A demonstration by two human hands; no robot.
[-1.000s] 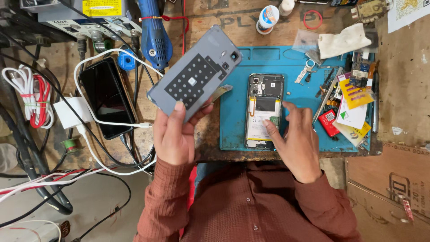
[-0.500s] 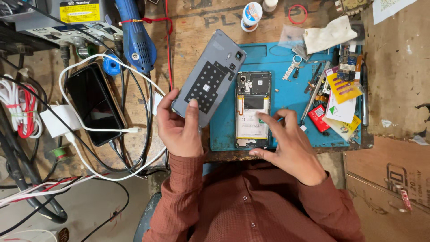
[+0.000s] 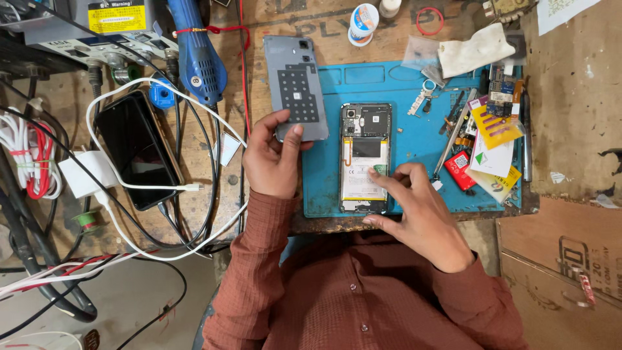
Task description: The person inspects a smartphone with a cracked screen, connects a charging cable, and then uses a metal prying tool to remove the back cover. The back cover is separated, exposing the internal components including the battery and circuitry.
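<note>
My left hand [image 3: 272, 155] grips the lower end of the grey back cover [image 3: 296, 85] of a phone, with the thumb on its inner face and the other fingers behind it. The cover points to 12 o'clock and its upper part is over the wooden bench [image 3: 564, 97], just at the left edge of the blue repair mat [image 3: 414, 139].

My right hand [image 3: 421, 217] is partly curled. Its fingertips [image 3: 376, 174] touch the pale battery [image 3: 360, 172] of the opened phone [image 3: 365, 157], and I cannot tell whether they pinch something there. The opened phone lies flat on the mat, just at 3 o'clock from the cover, with its camera end toward 12 o'clock.

At 9 o'clock from my left hand a black phone [image 3: 137, 150] lies on the bench, and a white cable [image 3: 162, 188] loops around it. At 11 o'clock there is a blue hot air gun [image 3: 197, 55]. At 2 o'clock from my right hand I see tweezers [image 3: 450, 139], some small coloured cards [image 3: 495, 139] and a white cloth [image 3: 476, 48].
</note>
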